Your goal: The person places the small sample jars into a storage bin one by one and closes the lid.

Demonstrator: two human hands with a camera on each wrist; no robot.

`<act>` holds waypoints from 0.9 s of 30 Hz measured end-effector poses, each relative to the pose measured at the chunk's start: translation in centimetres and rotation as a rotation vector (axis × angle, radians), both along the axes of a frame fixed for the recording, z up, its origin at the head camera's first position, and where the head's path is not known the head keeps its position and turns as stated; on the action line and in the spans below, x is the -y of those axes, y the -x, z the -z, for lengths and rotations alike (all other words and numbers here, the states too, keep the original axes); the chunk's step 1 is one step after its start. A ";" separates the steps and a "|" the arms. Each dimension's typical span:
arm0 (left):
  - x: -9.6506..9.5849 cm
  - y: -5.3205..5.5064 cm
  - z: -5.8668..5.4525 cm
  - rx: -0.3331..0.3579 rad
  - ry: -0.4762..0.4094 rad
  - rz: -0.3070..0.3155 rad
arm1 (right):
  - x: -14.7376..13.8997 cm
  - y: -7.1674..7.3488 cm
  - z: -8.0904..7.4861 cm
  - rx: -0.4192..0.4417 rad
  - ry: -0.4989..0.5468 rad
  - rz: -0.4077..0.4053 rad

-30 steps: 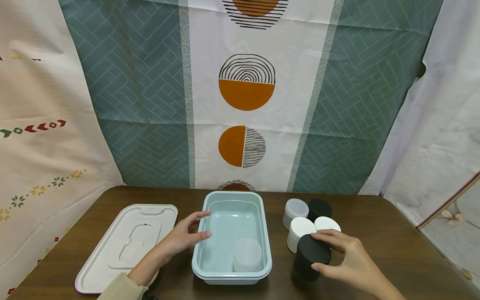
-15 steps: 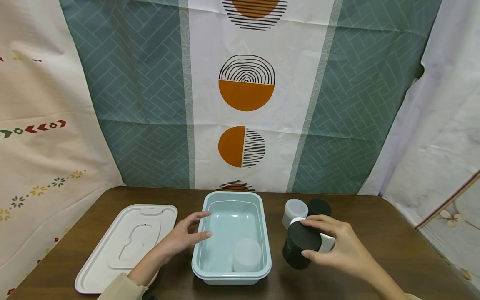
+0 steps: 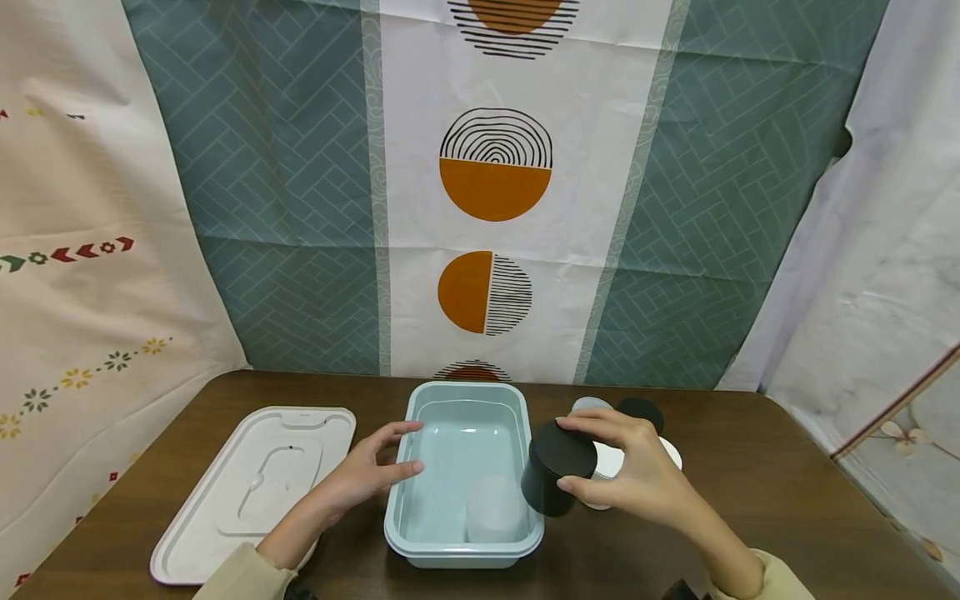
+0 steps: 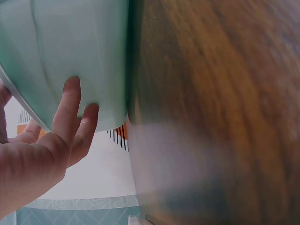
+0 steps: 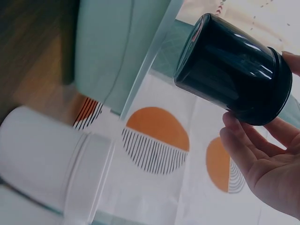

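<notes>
My right hand [image 3: 637, 471] grips a black lidded jar [image 3: 555, 471] near its top, thumb and fingers on opposite sides of the lid. The jar is held up beside the right rim of a light blue plastic tub [image 3: 468, 551], covering part of that rim. In the right wrist view the black jar [image 5: 229, 70] shows its glossy side, tilted in that picture. My left hand [image 3: 367, 477] holds the tub's left rim. The left wrist view shows fingers [image 4: 70, 101] against the tub's outer wall. Inside the tub, near its front right corner, is a whitish jar [image 3: 491, 510].
Right of the tub stand a white jar [image 3: 609, 460], another white-lidded jar [image 3: 672, 452], a translucent-lidded jar [image 3: 592, 402] and a black-lidded one [image 3: 640, 410], partly behind my right hand. A white lid [image 3: 255, 492] lies left on the brown table [image 3: 757, 483]. Patterned cloth [image 3: 491, 233] hangs behind.
My right hand has carried the black jar leftward and up, from in front of the white jars to the tub's right rim. My left hand and the tub have stayed put.
</notes>
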State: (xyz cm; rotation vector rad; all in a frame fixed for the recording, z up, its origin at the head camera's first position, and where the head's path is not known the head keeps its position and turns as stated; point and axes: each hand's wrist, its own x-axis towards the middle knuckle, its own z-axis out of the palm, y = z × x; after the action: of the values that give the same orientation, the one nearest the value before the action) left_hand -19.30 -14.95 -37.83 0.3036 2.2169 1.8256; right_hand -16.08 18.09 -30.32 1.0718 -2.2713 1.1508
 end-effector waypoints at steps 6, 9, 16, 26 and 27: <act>0.0 0.1 -0.1 -0.003 0.019 -0.011 | 1.8 0.5 -0.3 0.024 0.017 -0.060; -0.1 0.1 -0.1 0.003 0.034 -0.031 | 2.8 0.7 -0.4 0.046 0.016 -0.083; -0.2 0.1 -0.1 -0.006 0.064 -0.044 | 5.2 1.1 -0.3 0.029 -0.001 -0.115; -0.3 0.1 0.0 -0.007 0.087 -0.071 | 8.2 1.4 0.1 0.073 -0.012 -0.175; -0.3 0.1 0.0 -0.007 0.087 -0.070 | 8.4 1.4 0.2 0.074 -0.015 -0.178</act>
State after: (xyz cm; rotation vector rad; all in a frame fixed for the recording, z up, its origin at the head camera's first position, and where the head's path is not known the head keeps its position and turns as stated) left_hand -19.40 -14.67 -37.84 0.2179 2.3321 1.7580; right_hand -17.48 9.65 -30.54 1.2790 -2.2803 1.2634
